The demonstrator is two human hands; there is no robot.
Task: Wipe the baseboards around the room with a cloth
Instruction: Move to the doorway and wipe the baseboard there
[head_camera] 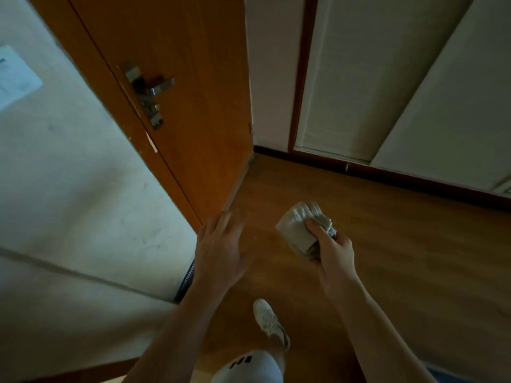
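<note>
Right hand (333, 250) grips the folded cloth (301, 228), left hand (221, 244) spread loose; approach step, baseboard (387, 172) waits at one o'clock, crouch needed.

The fingers (231, 221) of the left hand (221, 244) are blurred, so it cannot be told whether the near bottom corner of the door (179, 78) is touched. The door is cut off by the top edge. The near part of the cloth (297, 226) is covered by the right hand (336, 250) that grips it. The paper (16, 76) at the left is cut by the left edge, and its print cannot be read. The baseboard (387, 175) is cut off at the far right; a small pale speck (347, 166) on it cannot be identified. The near end of the shoe (269, 319) is hidden behind the leg (278, 355).
</note>
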